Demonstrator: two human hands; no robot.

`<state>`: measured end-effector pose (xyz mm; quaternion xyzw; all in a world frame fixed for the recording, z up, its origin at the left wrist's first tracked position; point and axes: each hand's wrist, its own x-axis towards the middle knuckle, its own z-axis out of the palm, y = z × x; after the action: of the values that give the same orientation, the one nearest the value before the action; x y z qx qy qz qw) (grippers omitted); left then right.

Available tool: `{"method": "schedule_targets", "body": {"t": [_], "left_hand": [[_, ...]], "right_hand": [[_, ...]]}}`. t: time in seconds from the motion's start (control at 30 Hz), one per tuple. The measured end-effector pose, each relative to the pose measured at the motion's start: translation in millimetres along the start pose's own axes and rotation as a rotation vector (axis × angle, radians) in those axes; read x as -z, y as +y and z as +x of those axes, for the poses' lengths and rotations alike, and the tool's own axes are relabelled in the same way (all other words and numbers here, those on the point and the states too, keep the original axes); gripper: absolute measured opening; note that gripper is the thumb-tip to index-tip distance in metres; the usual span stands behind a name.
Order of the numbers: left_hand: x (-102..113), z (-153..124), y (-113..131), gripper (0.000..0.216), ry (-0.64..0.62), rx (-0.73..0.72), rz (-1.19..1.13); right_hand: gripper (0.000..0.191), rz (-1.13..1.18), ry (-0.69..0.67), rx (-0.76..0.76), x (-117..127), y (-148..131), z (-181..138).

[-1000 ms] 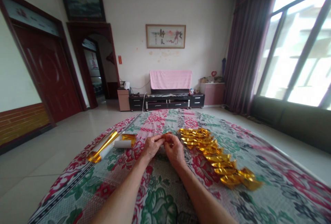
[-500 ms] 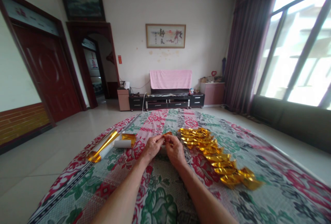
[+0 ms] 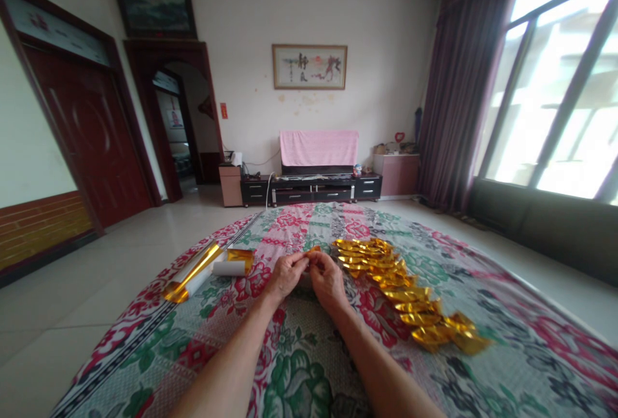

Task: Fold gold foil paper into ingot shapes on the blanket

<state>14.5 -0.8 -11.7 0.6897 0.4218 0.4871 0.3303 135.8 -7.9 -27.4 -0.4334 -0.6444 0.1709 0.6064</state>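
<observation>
Left hand [image 3: 286, 274] and right hand [image 3: 326, 281] pinching a small foil piece [image 3: 314, 249], lower centre.
Folded gold pieces [image 3: 407, 295] lie right of centre, curled sheets [image 3: 197, 268] left, on the surface [image 3: 297, 382].

The cloth [image 3: 298, 384] before you bears a floral pattern in crimson and green, with black leaf motifs on a pale grey ground, and along its left edge you see a dark-and-white striped border [image 3: 120, 352] beside red-and-white scrollwork. Toward that left edge, your foil sheets [image 3: 196, 271] show gold on one face and plain white on the other; toward the right edge, your foil pieces [image 3: 408, 295] are bright gold, while the small piece [image 3: 313, 249] you hold appears orange-gold.
</observation>
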Motion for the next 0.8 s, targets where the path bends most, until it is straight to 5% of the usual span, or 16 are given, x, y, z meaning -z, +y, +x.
{"method": "schedule_targets", "body": {"t": [0.8], "left_hand": [[-3.0, -1.1, 0.1, 0.032, 0.042, 0.067, -0.060]], "right_hand": [[0.021, -0.096, 0.009, 0.016, 3.2, -14.2, -1.5]]}}
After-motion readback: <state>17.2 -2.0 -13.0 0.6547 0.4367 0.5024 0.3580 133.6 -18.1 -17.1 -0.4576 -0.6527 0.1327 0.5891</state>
